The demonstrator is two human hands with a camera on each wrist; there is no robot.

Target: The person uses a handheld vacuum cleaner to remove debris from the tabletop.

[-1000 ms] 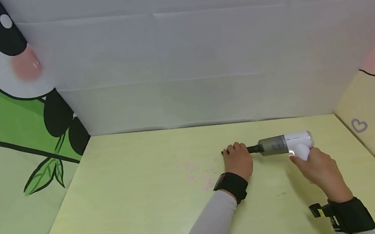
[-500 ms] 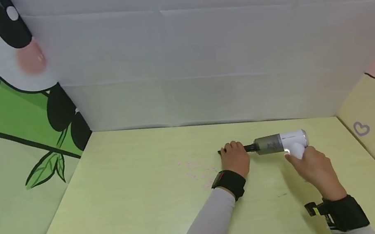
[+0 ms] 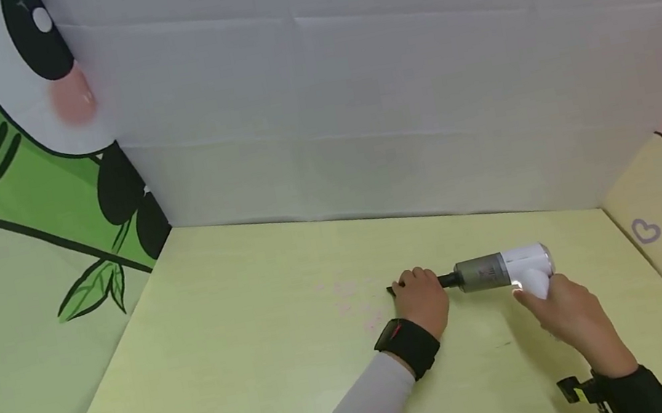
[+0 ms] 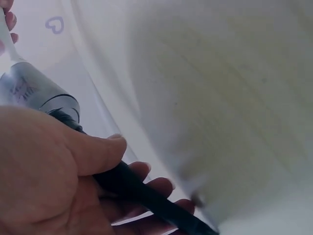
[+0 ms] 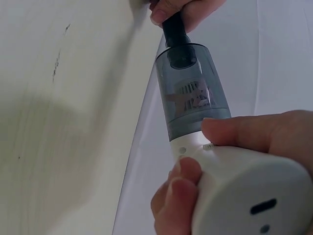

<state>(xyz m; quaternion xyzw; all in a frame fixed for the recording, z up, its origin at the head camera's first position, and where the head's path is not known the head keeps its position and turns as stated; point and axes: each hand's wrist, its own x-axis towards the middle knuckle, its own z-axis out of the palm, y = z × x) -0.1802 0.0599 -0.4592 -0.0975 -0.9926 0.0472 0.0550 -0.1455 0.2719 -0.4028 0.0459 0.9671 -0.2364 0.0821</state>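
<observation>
The right hand (image 3: 565,313) grips the white handle of a handheld vacuum (image 3: 502,270); the left hand (image 3: 422,297) curls round its black nozzle (image 4: 142,192). It looks light, rigid and smooth, best held at the handle.

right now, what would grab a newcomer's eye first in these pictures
The small handheld vacuum, white with a smoky clear chamber, held low over the pale yellow-green table right of centre: the right hand grips its handle, the left hand its black nozzle. Next, the panda-and-bamboo panel at far left.
</observation>
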